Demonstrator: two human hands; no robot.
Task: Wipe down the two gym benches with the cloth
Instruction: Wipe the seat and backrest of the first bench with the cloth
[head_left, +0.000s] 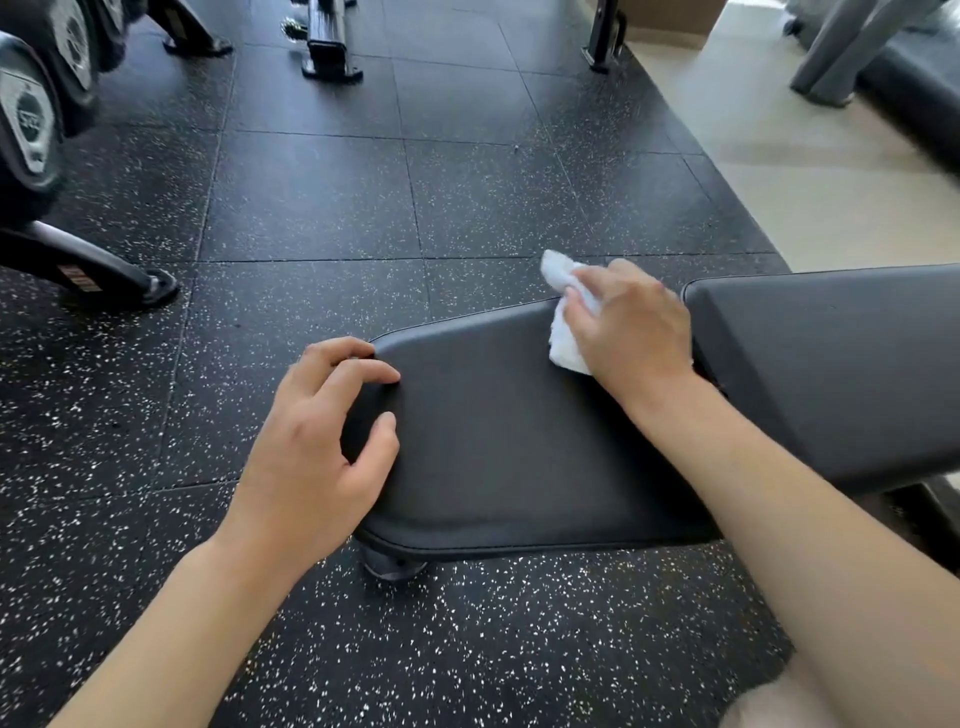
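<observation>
Head-camera view: black padded seat pad (519, 441) of a gym bench fills the centre, with the bench's back pad (831, 364) just beside it on the right, a narrow gap between them. The right hand (631, 327) grips a crumpled white cloth (563, 343), fingers curled round it, and holds it against the far right corner of the seat pad, next to that gap. One end of the cloth sticks up past the fingers, beyond the pad's far edge. The left hand (322, 441) rests on the seat pad's left end, fingers bent and spread, their tips touching the rounded corner and the thumb lying on the top surface; it holds nothing. A wheel (392, 566) shows under the pad's near-left corner. Black speckled rubber flooring (311, 208) lies all around. Dumbbells (31, 119) sit on a rack at far left, black equipment feet (330, 49) stand at the top, and pale floor (779, 171) begins at upper right.
</observation>
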